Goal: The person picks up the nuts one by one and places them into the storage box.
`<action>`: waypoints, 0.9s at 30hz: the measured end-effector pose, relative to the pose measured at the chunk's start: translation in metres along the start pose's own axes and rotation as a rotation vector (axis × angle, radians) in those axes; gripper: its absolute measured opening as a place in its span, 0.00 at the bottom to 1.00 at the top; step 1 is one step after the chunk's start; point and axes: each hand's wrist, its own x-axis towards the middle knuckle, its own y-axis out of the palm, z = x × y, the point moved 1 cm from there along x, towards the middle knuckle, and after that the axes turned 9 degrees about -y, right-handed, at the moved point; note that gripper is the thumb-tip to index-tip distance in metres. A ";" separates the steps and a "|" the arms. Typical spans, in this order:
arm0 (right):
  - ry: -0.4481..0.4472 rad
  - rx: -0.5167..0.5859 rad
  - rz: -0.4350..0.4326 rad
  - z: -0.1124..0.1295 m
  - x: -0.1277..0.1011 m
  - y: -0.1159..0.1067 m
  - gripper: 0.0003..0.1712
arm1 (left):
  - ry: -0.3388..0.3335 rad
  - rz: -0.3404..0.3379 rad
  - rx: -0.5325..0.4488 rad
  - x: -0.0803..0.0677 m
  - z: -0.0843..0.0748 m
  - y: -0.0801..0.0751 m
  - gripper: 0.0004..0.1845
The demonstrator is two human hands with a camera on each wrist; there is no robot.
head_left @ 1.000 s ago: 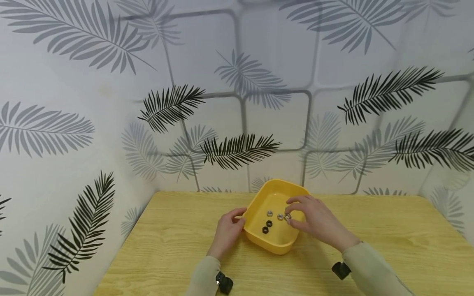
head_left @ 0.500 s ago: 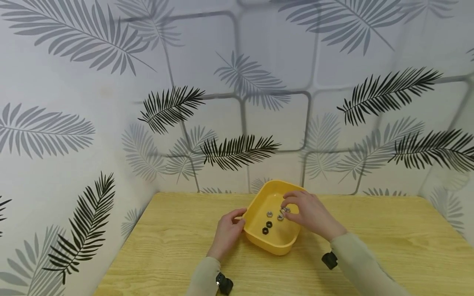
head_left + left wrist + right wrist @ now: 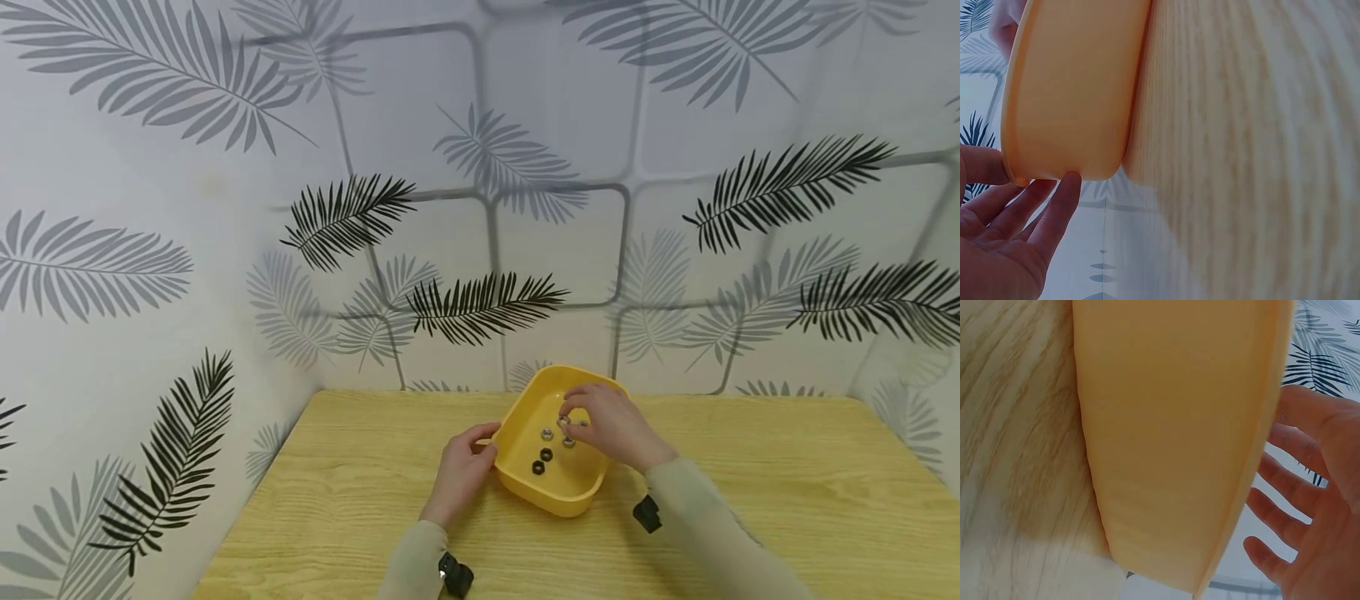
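A yellow plastic basin stands on the wooden table. My left hand pinches its left corner; in the left wrist view the thumb is at the rim and the fingers press the outer wall. Over the basin, my right hand pinches a silver hex nut between thumb and forefinger. Silver nuts lie on the basin floor below: one to the left, one under the thumb, one partly hidden by the hand. Two black nuts lie nearer the front. The right wrist view hides the held nut behind the basin wall.
The wooden tabletop spreads to both sides of the basin. Behind the basin, close to its far rim, rises a wall with a leaf pattern. A small black camera is strapped at each wrist.
The right hand has moved left and slightly away across the basin. A silver nut now lies uncovered near where its fingers were, and another is in its pinch. The left hand stays put.
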 end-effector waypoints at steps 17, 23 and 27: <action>0.101 0.016 0.135 -0.007 0.006 0.022 0.17 | 0.018 0.005 -0.014 -0.002 -0.002 0.000 0.20; 0.088 0.006 0.119 -0.004 0.002 0.020 0.19 | 0.003 0.000 0.000 -0.002 -0.002 0.000 0.20; 0.068 -0.010 0.101 0.001 -0.002 0.014 0.19 | 0.012 0.004 0.000 -0.003 -0.004 -0.001 0.20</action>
